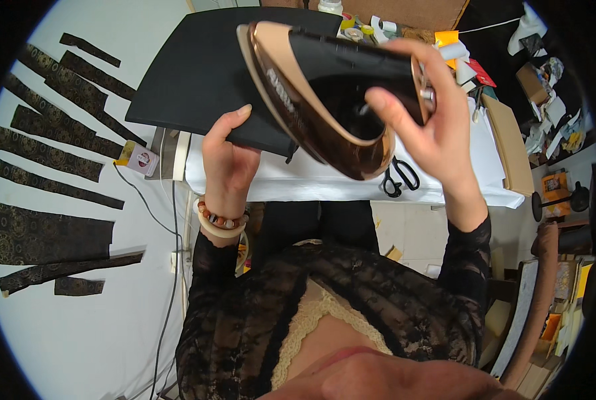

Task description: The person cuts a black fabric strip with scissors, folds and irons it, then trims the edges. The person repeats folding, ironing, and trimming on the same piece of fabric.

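Note:
My right hand (438, 130) grips the handle of a steam iron (341, 127), brown and copper with a dark body. The iron is raised and tilted on its side, its pale soleplate edge toward the left. Part of a flat, stiff-looking black panel (191, 73) is hidden behind it. My left hand (231, 160) holds the panel's near edge, thumb on top and the other fingers hidden beneath. Whether the iron touches the panel I cannot tell. Black-handled scissors (399, 177) lie close to the iron's tip, on the white-covered table (278, 180).
Dark patterned fabric pieces (51, 230) are spread over a white surface at the left, near a small card-like item (141, 160) and a dark cord (178, 267). Tape rolls (354, 33) and papers crowd the table's far side. A cardboard piece (508, 143) stands at the right edge.

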Motion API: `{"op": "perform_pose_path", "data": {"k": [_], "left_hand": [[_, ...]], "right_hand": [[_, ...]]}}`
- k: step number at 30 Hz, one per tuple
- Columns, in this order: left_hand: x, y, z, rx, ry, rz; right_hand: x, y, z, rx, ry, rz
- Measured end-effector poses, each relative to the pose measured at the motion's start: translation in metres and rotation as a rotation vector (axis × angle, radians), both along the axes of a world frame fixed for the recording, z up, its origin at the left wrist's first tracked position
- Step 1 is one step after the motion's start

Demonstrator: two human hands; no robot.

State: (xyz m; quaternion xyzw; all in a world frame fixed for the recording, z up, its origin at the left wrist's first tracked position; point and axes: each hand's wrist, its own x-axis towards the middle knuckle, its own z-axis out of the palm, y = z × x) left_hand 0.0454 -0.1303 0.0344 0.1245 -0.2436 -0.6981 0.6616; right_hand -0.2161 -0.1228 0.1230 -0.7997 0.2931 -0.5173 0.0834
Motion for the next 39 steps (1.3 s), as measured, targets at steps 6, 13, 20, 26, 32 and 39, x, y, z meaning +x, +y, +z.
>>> {"op": "perform_pose_path", "data": {"k": [6, 13, 20, 26, 32, 39], "left_hand": [[-0.003, -0.002, -0.005, 0.016, 0.061, -0.100], [0.002, 0.001, -0.023, -0.014, 0.005, -0.120], [-0.010, 0.018, 0.005, 0.112, -0.054, 0.025], [-0.002, 0.032, -0.007, 0.068, -0.160, 0.036], [0.006, 0.036, -0.019, 0.051, -0.087, -0.013], [0.027, 0.040, -0.041, -0.039, -0.036, 0.053]], "right_hand": [[0.000, 0.013, -0.001, 0.030, 0.036, -0.042], [0.001, 0.027, -0.008, 0.007, 0.088, -0.018], [-0.007, 0.010, -0.006, 0.014, 0.033, -0.098], [-0.025, -0.023, -0.011, 0.036, 0.009, -0.234], [-0.043, -0.044, -0.015, 0.137, -0.156, -0.301], [-0.078, -0.048, -0.038, 0.446, -0.711, -0.162]]}}
